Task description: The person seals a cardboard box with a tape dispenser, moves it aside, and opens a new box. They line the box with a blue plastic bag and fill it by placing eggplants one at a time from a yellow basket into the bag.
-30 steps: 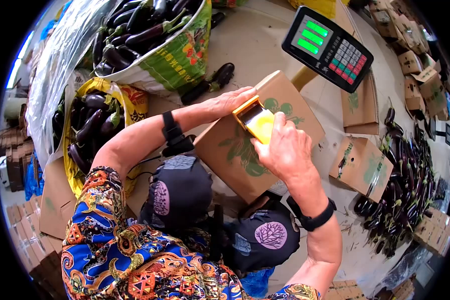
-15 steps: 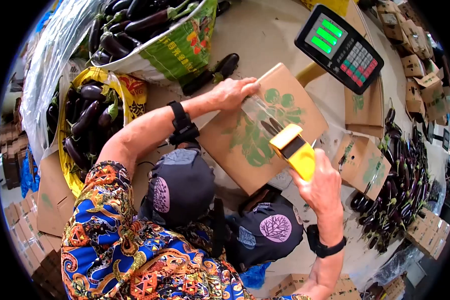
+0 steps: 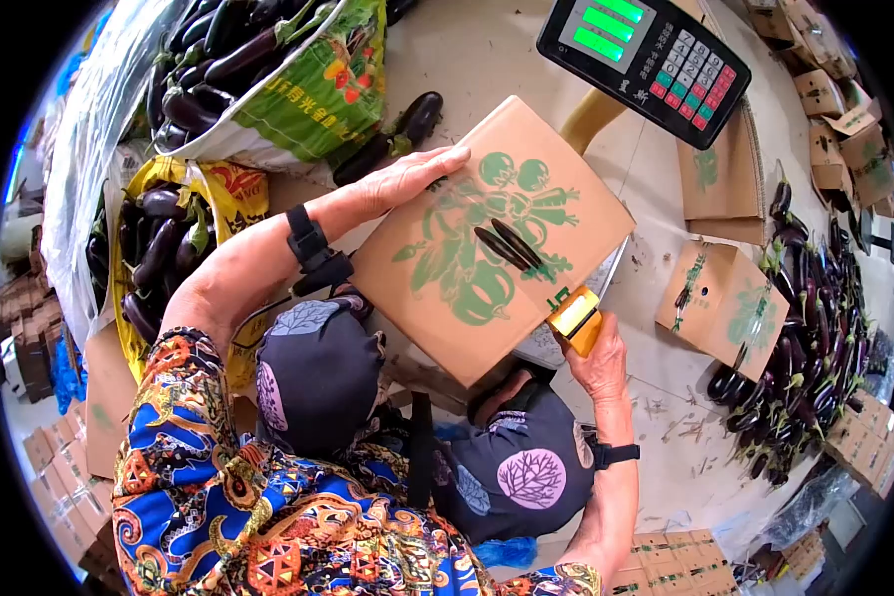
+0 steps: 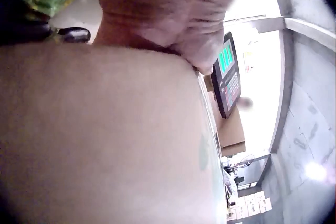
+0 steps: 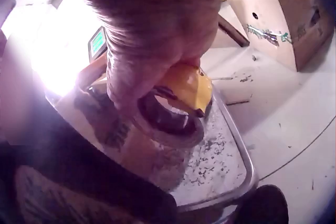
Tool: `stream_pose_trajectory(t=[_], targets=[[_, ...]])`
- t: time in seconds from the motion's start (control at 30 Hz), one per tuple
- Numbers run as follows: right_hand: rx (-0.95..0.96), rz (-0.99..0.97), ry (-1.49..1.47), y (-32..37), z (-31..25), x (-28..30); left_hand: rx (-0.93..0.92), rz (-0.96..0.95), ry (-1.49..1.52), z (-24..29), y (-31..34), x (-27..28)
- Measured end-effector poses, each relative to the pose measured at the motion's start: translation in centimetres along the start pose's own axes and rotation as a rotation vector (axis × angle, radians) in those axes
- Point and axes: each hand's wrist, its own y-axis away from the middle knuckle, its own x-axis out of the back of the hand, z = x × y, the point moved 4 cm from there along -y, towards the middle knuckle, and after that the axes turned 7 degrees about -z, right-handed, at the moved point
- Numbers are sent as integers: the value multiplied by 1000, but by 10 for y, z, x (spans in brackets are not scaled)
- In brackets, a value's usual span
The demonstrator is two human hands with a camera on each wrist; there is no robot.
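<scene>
A closed cardboard box (image 3: pixel 397 298) with green printed vegetables lies in front of the person. My left hand (image 3: pixel 407 181) rests with fairly straight fingers along its far left edge; in the left wrist view that hand (image 4: pixel 163 11) lies against the cardboard. At the opposite edge, my right hand (image 3: pixel 600 360) grips a yellow tape dispenser (image 3: pixel 578 320). A clear strip of tape with dark elongated print (image 3: pixel 510 244) runs across the box top toward the dispenser. The right wrist view shows the dispenser (image 5: pixel 194 90) with its tape roll (image 5: pixel 170 121) under the palm, beside the box's side.
Under the box is a metal scale platform (image 5: pixel 210 176); its lit display (image 3: pixel 646 65) stands beyond. Eggplants fill a large green sack (image 3: pixel 313 104) and a yellow bag (image 3: pixel 233 189). A taped box (image 3: pixel 720 303) and an eggplant pile (image 3: pixel 805 348) lie on the right.
The right hand has carried the dispenser from beside the left hand across the box top to the opposite edge, drawing out tape. The left hand has stayed at the far left edge.
</scene>
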Motion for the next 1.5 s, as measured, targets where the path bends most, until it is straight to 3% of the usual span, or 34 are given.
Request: stream_pose_trajectory(t=[0.2,0.37,0.5,0.57,0.63,0.67,0.7,0.77,0.8,0.83,0.9,0.93,1.03,1.1,1.17,1.2,1.23,1.3,1.4,1.43,1.5], targets=[[9,87,22,14,-1,4,102,-106,330,8,9,-17],[-69,70,54,56,-26,79,148,-256,582,-9,-11,-61],[-129,31,101,42,-83,115,158,-328,752,-24,-30,-70],[-87,4,127,18,-117,112,93,-283,534,-27,-31,-46],[16,-20,208,-9,-155,112,14,-162,-72,-30,-30,-13],[29,-32,232,-23,-171,109,-126,-56,-231,-23,-26,-5],[42,-41,258,-35,-185,107,-215,-129,-225,-34,-40,12],[9,-109,311,-60,-203,101,-35,13,155,32,2,-4],[12,-126,334,-68,-214,101,-85,-107,102,63,15,-14],[15,-145,355,-73,-223,100,-299,6,-230,70,9,-12],[27,-149,360,-80,-230,98,-207,188,-345,64,2,-14],[29,-154,363,-81,-231,97,-511,104,-767,67,-1,-12],[105,-81,358,-72,-232,94,-521,229,-1014,58,-6,-2],[117,-72,349,-64,-227,96,-469,257,-1139,64,0,-4],[132,-63,337,-55,-213,100,-269,239,-1136,73,7,-2],[132,-54,330,-46,-199,103,-365,309,-1219,61,2,4],[127,-45,322,-37,-185,104,-268,322,-964,64,0,8],[142,13,207,-20,-160,102,-247,267,-941,83,17,-4],[141,89,130,1,-99,80,-409,305,-972,64,6,11],[140,122,122,10,-78,67,-212,278,-834,66,5,10],[139,171,91,18,-53,46,-469,284,-1175,58,1,11]])
